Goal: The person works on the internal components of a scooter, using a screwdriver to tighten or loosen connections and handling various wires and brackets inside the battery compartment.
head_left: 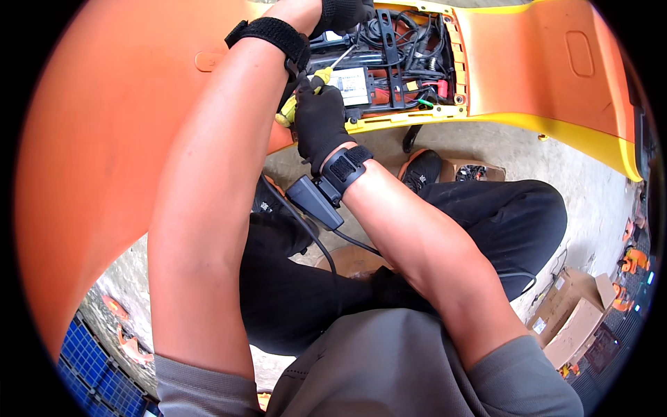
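Evidently, in the head view, the right hand (321, 115), in a black glove, is clamping its fingers round the handle of a yellow screwdriver (322, 76), whose shaft is pointing up and to the right over an open bay in an orange body panel (514, 55). That grip is leaving the metal shaft bare, probably so that it can reach between parts without the knuckles catching. Whether the tip is touching anything is too small to tell.

The left hand (345, 14), also gloved, is lying at the bay's far side, partly cut off by the upper edge; whether its fingers are closing on something I cannot tell. It may be steadying a part there. Its forearm is passing to the left of the right hand, presumably to leave the tool room.

Inside the bay, a pale labelled box (349, 85) is sitting just beside the right hand, while a black bracket (391, 59) is spanning the dark wires (420, 59), seemingly to hold them down. On the right wrist, a strap is holding a dark module (314, 201), likely keeping it off the palm.
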The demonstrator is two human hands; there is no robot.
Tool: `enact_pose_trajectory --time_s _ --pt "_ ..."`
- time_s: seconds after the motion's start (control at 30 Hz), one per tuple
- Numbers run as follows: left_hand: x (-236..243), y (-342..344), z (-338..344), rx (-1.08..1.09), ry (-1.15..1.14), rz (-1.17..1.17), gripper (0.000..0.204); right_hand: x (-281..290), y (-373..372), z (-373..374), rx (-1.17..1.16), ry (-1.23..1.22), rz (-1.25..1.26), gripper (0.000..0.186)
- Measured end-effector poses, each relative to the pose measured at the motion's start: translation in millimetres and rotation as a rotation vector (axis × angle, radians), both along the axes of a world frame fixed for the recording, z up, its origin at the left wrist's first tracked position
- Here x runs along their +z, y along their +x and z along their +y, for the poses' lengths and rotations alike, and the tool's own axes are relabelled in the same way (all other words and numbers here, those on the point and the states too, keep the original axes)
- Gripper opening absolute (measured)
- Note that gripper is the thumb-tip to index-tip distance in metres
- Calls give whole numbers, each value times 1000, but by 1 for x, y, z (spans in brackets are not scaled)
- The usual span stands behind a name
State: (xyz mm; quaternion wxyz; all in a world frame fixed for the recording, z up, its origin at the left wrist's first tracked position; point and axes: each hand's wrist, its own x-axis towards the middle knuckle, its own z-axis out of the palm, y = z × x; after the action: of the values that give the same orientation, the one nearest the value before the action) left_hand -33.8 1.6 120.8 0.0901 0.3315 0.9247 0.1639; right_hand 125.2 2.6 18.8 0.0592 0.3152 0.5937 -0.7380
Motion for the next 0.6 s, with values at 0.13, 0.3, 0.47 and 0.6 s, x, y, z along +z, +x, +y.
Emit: enact_pose_trajectory --time_s 0.13,0.3,0.47,0.6 --pt "-3 -2 -2 11 8 -24 21 -1 1 7 18 -28 -8 33" --pt "-2 0 4 89 22 -107 21 -5 5 23 38 -37 26 31" --pt "-6 1 4 42 68 -32 23 -11 15 40 32 -87 111 27" --pt "-9 2 3 46 50 -10 25 -12 25 87 194 -8 160 30"
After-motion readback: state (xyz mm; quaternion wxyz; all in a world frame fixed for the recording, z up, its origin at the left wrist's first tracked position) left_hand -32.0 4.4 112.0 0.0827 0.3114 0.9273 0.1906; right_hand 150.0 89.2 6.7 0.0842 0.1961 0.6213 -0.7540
